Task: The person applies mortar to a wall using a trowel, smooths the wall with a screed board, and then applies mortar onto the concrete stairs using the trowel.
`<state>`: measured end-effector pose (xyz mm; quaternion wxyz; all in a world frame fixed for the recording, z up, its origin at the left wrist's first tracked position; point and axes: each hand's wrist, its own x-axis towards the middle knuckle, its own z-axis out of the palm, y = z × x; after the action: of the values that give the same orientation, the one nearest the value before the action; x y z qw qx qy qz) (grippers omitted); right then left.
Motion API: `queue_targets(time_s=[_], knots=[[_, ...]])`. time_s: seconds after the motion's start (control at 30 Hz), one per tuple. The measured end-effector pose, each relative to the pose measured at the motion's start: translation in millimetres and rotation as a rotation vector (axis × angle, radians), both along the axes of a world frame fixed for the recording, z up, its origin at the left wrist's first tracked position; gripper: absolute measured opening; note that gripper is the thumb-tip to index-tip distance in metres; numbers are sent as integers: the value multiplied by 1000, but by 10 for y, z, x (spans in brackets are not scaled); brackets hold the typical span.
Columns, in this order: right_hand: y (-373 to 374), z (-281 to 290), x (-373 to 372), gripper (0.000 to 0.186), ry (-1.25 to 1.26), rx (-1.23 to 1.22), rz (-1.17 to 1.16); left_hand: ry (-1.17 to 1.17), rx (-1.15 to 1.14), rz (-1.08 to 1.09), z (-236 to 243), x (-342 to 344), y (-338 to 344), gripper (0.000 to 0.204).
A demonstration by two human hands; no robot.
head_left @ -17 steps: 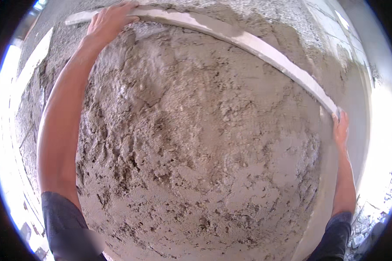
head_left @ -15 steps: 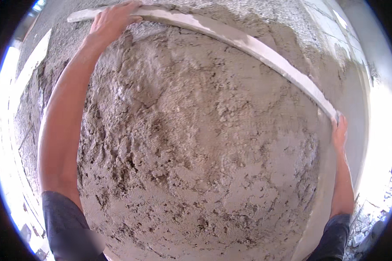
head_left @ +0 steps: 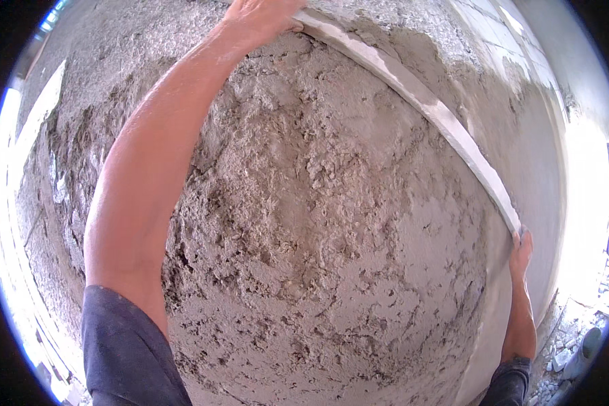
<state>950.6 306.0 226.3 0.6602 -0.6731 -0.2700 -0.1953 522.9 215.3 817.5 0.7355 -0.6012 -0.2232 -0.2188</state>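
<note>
While we've got the long pale bar slanting from near the wall's top edge down toward its right edge, we're probably at the levelling step on this wet plaster. Our left hand is curled over the bar, partly cut off up top; our right hand grips its lower end. Next move likely calls for even pressure from all 2 hands. Lumpy, pitted patches below could drag; rubble lies past the bottom right corner.
</note>
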Motion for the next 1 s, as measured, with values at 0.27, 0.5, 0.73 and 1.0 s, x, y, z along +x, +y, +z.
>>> queue_targets(time_s=[0.27, 0.5, 0.73, 1.0], knots=[[-27, 310, -211, 45, -172, 47, 31, -80, -122, -57, -34, -767, -232, 41], [-173, 900, -569, 39, -307, 160, 97, -183, 11, 103, -620, -2021, -485, 47], [-263, 981, -777, 40, -454, 70, 142, -429, -4, 242, -1630, -3070, -727, 55], [-340, -333, -657, 51, -637, -151, 148, -635, -111, 209, -3908, -3657, -869, 49]])
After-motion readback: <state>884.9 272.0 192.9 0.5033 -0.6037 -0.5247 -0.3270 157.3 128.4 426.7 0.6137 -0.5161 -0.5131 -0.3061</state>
